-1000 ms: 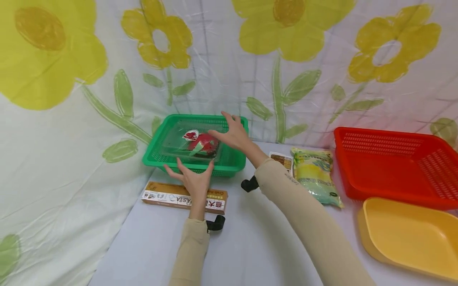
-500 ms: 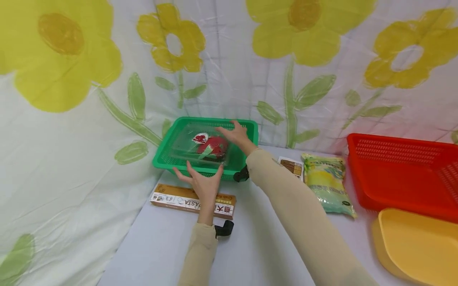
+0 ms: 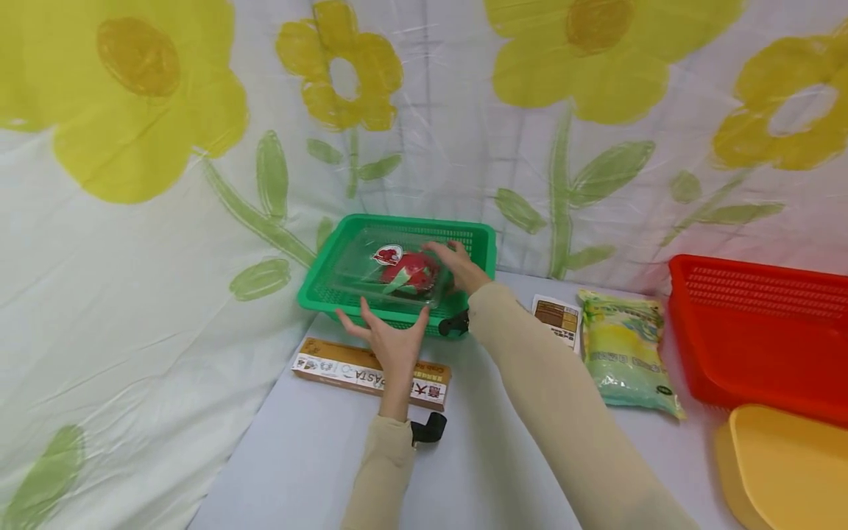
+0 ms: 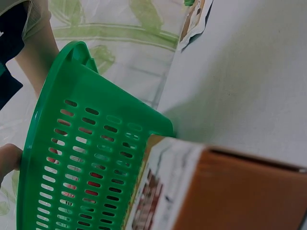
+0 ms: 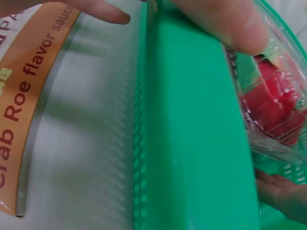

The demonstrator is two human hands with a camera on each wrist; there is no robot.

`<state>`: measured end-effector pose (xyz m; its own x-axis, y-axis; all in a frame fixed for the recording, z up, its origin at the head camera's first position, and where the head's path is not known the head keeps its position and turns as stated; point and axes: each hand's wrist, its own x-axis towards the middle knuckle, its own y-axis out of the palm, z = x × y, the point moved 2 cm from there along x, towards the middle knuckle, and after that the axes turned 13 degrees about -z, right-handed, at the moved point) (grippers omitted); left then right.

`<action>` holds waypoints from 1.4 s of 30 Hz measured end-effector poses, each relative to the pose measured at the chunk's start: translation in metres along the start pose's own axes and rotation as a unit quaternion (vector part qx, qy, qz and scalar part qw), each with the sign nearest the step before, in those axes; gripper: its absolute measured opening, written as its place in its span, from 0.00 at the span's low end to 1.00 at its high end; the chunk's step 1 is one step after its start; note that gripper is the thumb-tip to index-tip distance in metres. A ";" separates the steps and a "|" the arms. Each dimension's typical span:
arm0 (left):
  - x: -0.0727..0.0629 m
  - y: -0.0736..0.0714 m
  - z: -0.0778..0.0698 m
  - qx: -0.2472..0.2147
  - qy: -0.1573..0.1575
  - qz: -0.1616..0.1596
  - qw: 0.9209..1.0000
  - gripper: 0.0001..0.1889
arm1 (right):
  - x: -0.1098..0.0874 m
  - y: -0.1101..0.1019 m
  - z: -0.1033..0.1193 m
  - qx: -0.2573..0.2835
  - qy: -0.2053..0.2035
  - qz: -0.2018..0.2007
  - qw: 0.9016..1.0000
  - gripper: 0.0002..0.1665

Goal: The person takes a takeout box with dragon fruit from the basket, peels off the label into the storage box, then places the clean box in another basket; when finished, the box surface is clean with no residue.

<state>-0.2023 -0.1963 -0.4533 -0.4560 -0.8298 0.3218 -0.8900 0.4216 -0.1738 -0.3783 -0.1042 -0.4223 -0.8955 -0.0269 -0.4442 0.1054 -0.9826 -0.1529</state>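
A clear plastic box holding a red dragon fruit lies in a green basket; a round red-and-white sticker is on its lid. My left hand is at the near side, thumb and fingers spread at the basket's rim and the box's front edge. My right hand reaches into the basket at the box's right end, fingers bent a little. In the right wrist view that hand's fingers are low beside the box. In the left wrist view the basket's slotted wall hides the box's underside.
A pasta box lies in front of the basket, under my left forearm. To the right are a small brown-and-white packet, a yellow-green bag, a red basket and a yellow tub. A flowered sheet hangs behind.
My right hand has come down from above the box to its right end inside the basket. The left hand stays at the near rim. The head view has shifted left.
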 end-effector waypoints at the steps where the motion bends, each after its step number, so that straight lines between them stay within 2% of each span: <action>1: 0.000 0.000 0.000 -0.001 -0.001 0.000 1.000 0.57 | 0.002 0.000 -0.002 0.007 0.002 0.003 1.000 0.57; 10: 0.000 0.001 0.001 -0.002 -0.004 0.004 1.000 0.58 | 0.012 0.006 -0.009 0.049 -0.009 0.027 0.998 0.50; 18: 0.002 -0.001 0.001 -0.006 -0.010 0.003 1.000 0.56 | 0.012 0.012 -0.014 0.096 -0.017 0.018 0.995 0.47; 27: 0.003 -0.001 0.001 -0.004 -0.009 0.008 1.000 0.56 | 0.015 0.013 -0.016 0.110 -0.029 0.014 0.993 0.48; 34: 0.002 -0.001 0.000 -0.002 -0.012 0.010 1.000 0.55 | 0.009 0.010 -0.007 0.077 -0.042 0.006 0.996 0.47; 38: 0.002 -0.002 -0.001 -0.003 -0.018 0.013 1.000 0.55 | 0.003 0.005 0.010 0.033 -0.063 0.014 0.997 0.45; 42: 0.004 -0.003 -0.001 -0.001 -0.021 0.011 1.000 0.55 | -0.003 -0.003 0.032 -0.011 -0.058 0.038 0.998 0.45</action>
<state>-0.2014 -0.2002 -0.4510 -0.4754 -0.8343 0.2792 -0.8794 0.4411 -0.1791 -0.3897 -0.1071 -0.3921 -0.9283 -0.1234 -0.3509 0.1830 -0.9728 -0.1421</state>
